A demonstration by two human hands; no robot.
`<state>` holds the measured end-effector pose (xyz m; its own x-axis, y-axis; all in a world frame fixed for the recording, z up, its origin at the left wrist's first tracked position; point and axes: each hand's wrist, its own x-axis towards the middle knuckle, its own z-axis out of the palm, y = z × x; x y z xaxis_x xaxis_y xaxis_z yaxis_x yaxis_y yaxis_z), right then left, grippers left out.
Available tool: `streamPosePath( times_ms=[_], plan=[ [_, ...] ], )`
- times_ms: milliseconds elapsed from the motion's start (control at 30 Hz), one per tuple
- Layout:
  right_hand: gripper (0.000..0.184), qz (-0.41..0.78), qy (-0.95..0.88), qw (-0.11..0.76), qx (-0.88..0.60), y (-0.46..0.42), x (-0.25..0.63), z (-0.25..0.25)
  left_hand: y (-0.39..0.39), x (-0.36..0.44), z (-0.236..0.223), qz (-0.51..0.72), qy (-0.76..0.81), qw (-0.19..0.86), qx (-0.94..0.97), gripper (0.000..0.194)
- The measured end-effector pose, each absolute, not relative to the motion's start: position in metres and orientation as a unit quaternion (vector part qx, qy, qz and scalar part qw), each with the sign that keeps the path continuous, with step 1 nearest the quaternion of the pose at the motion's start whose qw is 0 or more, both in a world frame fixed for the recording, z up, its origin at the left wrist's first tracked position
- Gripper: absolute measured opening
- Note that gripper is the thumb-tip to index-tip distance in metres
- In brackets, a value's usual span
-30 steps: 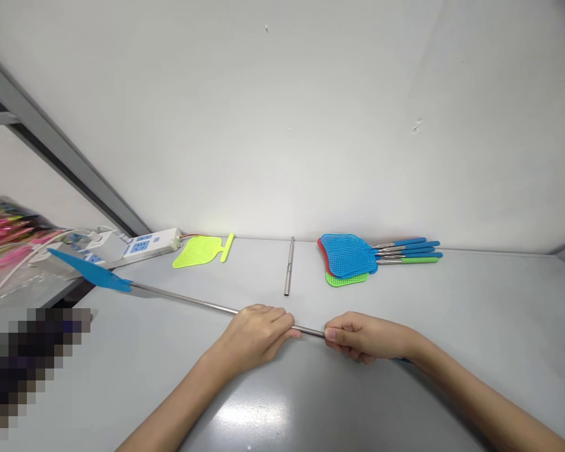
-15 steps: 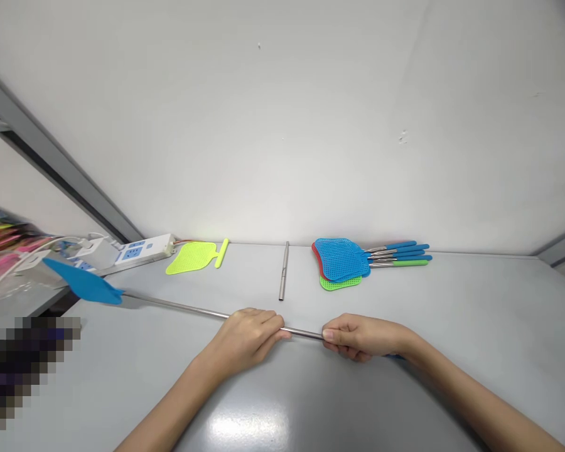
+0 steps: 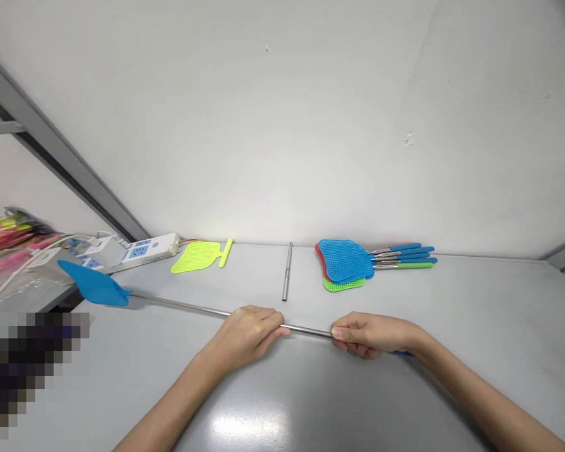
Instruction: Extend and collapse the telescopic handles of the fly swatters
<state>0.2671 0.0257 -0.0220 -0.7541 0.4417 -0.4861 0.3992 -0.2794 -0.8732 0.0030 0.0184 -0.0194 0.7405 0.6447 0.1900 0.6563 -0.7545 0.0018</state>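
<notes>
A blue fly swatter (image 3: 98,285) with a long metal telescopic rod stretches across the grey table, its head at the left. My left hand (image 3: 252,333) is closed around the middle of the rod, palm down. Farther right, my right hand (image 3: 367,336) pinches the same rod with thumb and fingers. A bit of blue handle shows past my right wrist; the rest is hidden. Behind my hands, a separate metal rod (image 3: 287,276) lies on the table.
Stacked swatters (image 3: 346,260) in blue, red and green lie at the back right. At the back left are a yellow swatter head (image 3: 198,257) with a yellow handle piece (image 3: 226,252), a white power strip (image 3: 157,248) and bagged colourful items (image 3: 9,238). A wall (image 3: 282,125) stands behind.
My right hand has slid slightly right along the rod, widening the gap between my hands. My left hand keeps its grip. The view has shifted a little.
</notes>
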Motion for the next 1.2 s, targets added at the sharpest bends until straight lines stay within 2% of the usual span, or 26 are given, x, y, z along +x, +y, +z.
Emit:
streamPosePath(
  times_ms=[1200],
  plan=[
    [0.040, 0.705, -0.615, 0.015, -0.351, 0.030, 0.278, -0.023, 0.024, -0.009, -0.023, -0.098, -0.362, 0.022, -0.927, 0.030]
  ],
)
